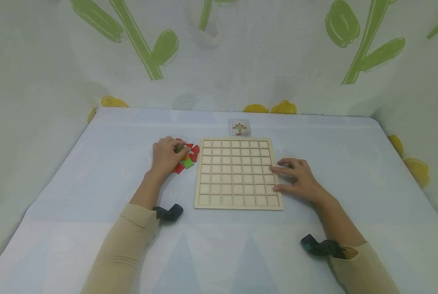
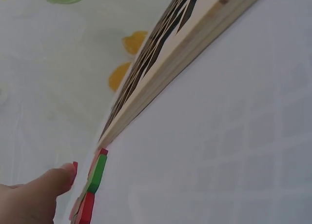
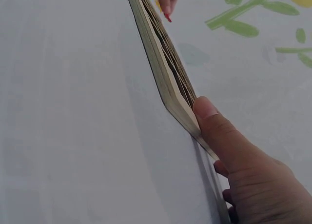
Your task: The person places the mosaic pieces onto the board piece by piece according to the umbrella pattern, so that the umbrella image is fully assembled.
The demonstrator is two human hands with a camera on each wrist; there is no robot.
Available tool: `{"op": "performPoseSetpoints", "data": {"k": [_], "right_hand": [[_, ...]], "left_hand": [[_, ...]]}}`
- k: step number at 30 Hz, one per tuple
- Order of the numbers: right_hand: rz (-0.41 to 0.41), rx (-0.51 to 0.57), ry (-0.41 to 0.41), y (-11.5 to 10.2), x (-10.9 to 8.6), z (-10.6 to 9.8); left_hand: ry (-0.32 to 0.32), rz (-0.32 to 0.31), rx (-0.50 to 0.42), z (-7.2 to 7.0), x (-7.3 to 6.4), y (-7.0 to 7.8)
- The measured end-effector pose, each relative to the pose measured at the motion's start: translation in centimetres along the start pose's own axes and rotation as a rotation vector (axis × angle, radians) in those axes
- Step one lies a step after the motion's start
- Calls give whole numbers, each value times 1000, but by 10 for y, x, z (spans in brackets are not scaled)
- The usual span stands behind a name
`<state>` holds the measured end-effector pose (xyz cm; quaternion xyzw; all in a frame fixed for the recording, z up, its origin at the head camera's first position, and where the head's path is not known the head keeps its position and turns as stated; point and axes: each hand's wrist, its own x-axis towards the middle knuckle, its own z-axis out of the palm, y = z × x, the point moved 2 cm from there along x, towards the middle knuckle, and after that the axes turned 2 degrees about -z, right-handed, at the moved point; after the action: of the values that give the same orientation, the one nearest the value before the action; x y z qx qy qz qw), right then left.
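At the left of the board, my left hand is over a small pile of coloured tiles. Its thumb and fingertips pinch a small red tile, whose full outline the fingers hide. Beneath and beside the hand lie several red pieces, some wedge-shaped, and a green square tile. The pale wooden grid board lies flat, its square cells bare. On its right edge rests my right hand, fingers spread, the thumb on the rim.
A small pattern card with a gridded red and green figure lies just behind the board. Dark curved devices are strapped at the left wrist and right wrist. A patterned curtain stands behind the table.
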<state>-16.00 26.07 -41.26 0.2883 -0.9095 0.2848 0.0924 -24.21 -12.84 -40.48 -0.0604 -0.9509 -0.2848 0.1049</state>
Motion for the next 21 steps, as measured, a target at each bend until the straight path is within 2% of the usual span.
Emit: {"op": "performPoseSetpoints", "data": {"k": [3, 8, 15, 21], "right_hand": [[-3, 3, 6, 0, 0, 0], [19, 6, -5, 1, -1, 1], [19, 12, 0, -1, 0, 1], [5, 4, 3, -2, 0, 1]], "left_hand": [[35, 24, -48, -3, -2, 4], [29, 34, -90, -4, -5, 12], [35, 124, -115, 1, -9, 24], [41, 171, -102, 4, -11, 34]]}}
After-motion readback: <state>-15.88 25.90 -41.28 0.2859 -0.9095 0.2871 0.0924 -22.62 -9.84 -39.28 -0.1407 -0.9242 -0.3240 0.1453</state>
